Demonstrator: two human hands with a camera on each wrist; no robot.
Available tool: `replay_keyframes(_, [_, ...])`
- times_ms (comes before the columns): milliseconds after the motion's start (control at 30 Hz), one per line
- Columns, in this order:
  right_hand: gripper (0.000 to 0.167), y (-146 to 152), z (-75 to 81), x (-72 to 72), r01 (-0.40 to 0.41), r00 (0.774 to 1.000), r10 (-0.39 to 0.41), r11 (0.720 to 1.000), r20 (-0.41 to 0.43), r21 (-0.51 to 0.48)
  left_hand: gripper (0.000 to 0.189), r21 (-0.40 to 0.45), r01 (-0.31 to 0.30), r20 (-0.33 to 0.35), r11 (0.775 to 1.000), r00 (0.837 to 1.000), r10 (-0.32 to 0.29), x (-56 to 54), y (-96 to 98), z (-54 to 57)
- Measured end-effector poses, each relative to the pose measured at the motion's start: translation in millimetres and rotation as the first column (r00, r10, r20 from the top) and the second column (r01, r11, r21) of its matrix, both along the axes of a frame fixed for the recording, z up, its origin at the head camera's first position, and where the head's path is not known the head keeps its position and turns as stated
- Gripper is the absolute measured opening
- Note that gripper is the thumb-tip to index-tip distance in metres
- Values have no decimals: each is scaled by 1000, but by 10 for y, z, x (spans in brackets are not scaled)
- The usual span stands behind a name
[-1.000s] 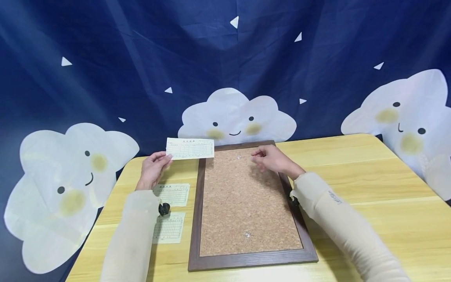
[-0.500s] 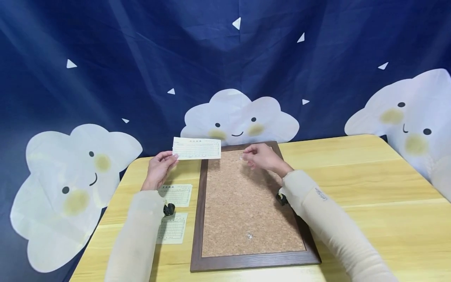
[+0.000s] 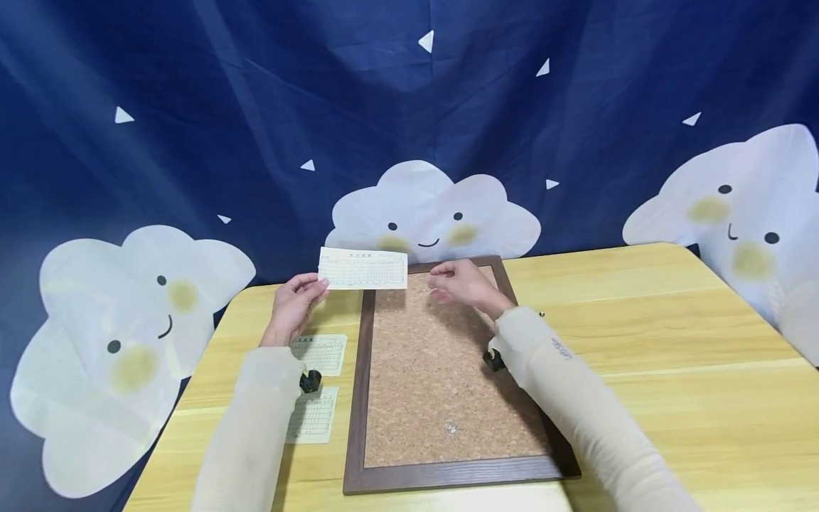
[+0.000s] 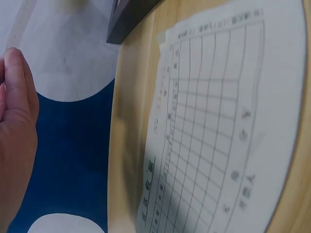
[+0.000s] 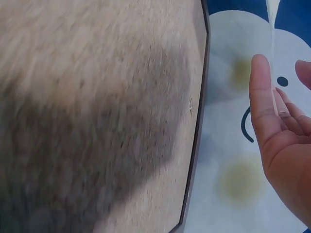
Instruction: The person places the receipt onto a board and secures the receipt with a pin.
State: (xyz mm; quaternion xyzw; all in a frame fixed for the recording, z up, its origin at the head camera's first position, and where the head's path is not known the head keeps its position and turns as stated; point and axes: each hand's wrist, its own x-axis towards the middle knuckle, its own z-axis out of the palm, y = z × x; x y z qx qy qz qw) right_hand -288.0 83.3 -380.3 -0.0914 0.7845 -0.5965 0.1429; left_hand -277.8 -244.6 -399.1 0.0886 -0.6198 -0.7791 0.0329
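Note:
Between its thumb and fingers my left hand (image 3: 294,307) pinches a printed paper form (image 3: 362,269), held raised over the far left corner of the framed cork board (image 3: 457,377). Ruled lines and small print cover the form; the print is too small to read. My right hand (image 3: 466,284) hovers above the far end of the cork, a short gap from the form's right edge. In the right wrist view the index finger (image 5: 261,92) extends forward, the thumb stands apart, and the form appears almost edge-on. Nothing shows in that hand.
Similar paper forms lie left of the board, one farther back (image 3: 323,354) and one nearer (image 3: 313,416), partly under my left forearm. A silvery spot (image 3: 451,428) marks the near cork. A tiny gold-coloured thing (image 3: 542,313) lies on the wooden table (image 3: 678,341).
My left hand has carried the form rightward over the board's corner. My right hand has moved left toward it, covering the silvery spot on the far cork and uncovering the tiny gold-coloured thing.

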Motion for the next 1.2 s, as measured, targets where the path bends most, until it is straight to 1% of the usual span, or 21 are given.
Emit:
replay_keyframes(200, [39,-111,-53,-40,-3,1000,4,999,15,-39,14,11,-6,7,1000,1000,6,-8,51,3])
replay_keyframes(367, [39,-190,-81,-37,21,999,-18,995,37,-93,13,26,12,-1,1000,1000,-12,-10,80,-12])
replay_keyframes(567, [42,-251,-93,-45,71,995,-59,982,76,-176,14,16,35,-13,999,999,-34,-2,125,-7])
replay_keyframes(733, [43,-279,-100,-64,92,994,-75,968,82,-234,13,28,45,-24,999,999,-44,-15,162,-26])
replay_keyframes(867, [34,-287,-98,-76,115,992,-100,964,75,-240,13,23,55,-29,998,998,-54,-26,181,-47])
replay_keyframes(1000, [25,-279,-81,-78,138,990,-127,965,62,-222,13,22,68,-26,997,997,-68,-30,189,-55])
replay_keyframes(1067, [22,-274,-78,-84,142,990,-134,966,55,-214,12,22,73,-19,997,997,-73,-32,188,-56])
replay_keyframes(1200, [19,-256,-75,-98,156,987,-148,966,54,-204,15,-6,81,2,997,997,-81,-38,179,-56])
